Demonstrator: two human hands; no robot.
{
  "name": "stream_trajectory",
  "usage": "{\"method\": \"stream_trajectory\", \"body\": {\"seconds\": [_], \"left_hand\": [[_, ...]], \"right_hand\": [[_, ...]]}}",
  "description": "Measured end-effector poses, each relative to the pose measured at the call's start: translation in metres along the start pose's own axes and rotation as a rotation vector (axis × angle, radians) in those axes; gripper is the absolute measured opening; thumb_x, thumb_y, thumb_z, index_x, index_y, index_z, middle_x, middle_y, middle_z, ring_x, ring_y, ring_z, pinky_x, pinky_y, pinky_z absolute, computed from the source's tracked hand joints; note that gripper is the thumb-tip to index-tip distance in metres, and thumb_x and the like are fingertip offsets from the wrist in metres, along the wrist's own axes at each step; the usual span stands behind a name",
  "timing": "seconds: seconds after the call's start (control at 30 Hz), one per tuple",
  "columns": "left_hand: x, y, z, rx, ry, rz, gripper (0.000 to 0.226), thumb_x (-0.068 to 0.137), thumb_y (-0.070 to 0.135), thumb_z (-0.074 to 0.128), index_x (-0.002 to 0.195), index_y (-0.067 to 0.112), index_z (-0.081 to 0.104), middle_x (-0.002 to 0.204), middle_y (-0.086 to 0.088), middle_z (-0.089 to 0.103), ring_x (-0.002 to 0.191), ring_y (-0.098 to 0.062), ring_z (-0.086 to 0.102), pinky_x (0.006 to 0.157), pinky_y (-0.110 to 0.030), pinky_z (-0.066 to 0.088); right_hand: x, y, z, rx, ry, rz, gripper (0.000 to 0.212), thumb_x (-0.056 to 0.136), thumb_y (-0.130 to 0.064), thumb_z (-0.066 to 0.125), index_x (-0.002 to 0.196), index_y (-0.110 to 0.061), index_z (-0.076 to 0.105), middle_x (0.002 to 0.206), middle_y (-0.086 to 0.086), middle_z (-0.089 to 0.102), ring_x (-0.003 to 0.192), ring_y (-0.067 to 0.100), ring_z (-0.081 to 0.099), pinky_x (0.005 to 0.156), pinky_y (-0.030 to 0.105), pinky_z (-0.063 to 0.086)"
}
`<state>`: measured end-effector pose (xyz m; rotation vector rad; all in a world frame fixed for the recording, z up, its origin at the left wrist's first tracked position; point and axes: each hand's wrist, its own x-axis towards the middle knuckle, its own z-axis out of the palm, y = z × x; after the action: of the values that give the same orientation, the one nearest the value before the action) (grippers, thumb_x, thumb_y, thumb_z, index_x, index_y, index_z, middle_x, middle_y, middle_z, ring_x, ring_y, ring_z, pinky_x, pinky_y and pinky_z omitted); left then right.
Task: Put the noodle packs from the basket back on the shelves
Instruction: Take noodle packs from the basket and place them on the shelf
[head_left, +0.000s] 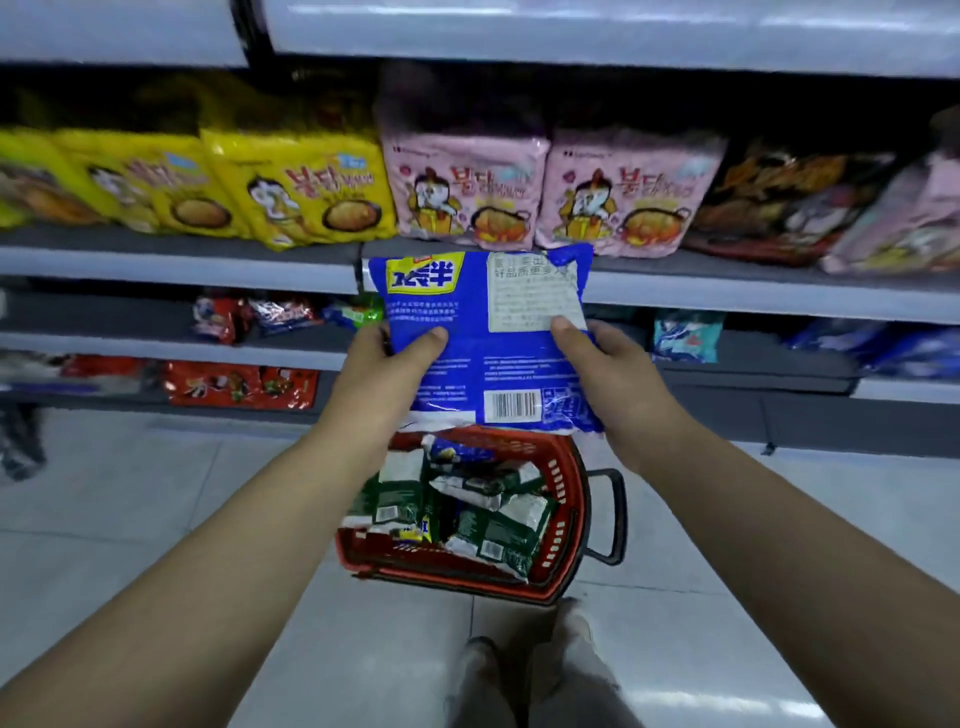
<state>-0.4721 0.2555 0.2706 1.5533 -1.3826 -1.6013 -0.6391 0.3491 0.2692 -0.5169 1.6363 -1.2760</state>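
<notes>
Left hand: you are gripping the blue plastic noodle pack at its left edge.
Right hand: clasping its right edge.
Pack: hovering above the red plastic basket, before the grey shelves.

Your fingers sit behind the blue noodle pack, out of sight; only both thumbs show on its face. The pack covers the far rim of the red basket and part of the shelf edge behind it. The small print on the pack's white label is illegible. The dark packs at far right are smeared by blur and cut by the edge. The lower-shelf packs are too dim to read.
</notes>
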Motion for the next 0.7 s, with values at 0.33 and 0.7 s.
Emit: {"method": "stream_trajectory", "body": {"seconds": [0.33, 0.7], "left_hand": [[-0.099, 0.175, -0.008, -0.056, -0.002, 0.455, 0.026, 0.089, 0.029, 0.066, 0.104, 0.015, 0.051, 0.099, 0.003, 0.067, 0.075, -0.003, 0.067, 0.056, -0.019, 0.049], [-0.151, 0.325, 0.052, -0.074, 0.008, 0.815, 0.022, 0.087, 0.032, 0.068, 0.095, 0.02, 0.051, 0.095, 0.003, 0.067, 0.083, -0.013, 0.068, 0.07, -0.032, 0.055]], "right_hand": [[-0.096, -0.161, -0.017, 0.02, 0.172, -0.366, 0.032, 0.091, -0.042, 0.06, 0.11, -0.017, 0.061, 0.099, 0.004, 0.074, 0.087, 0.025, 0.072, 0.081, 0.051, 0.058], [-0.131, -0.301, -0.087, 0.073, 0.324, -0.718, 0.018, 0.093, -0.035, 0.059, 0.092, -0.017, 0.063, 0.095, 0.007, 0.074, 0.078, 0.018, 0.071, 0.074, 0.038, 0.058]]}}
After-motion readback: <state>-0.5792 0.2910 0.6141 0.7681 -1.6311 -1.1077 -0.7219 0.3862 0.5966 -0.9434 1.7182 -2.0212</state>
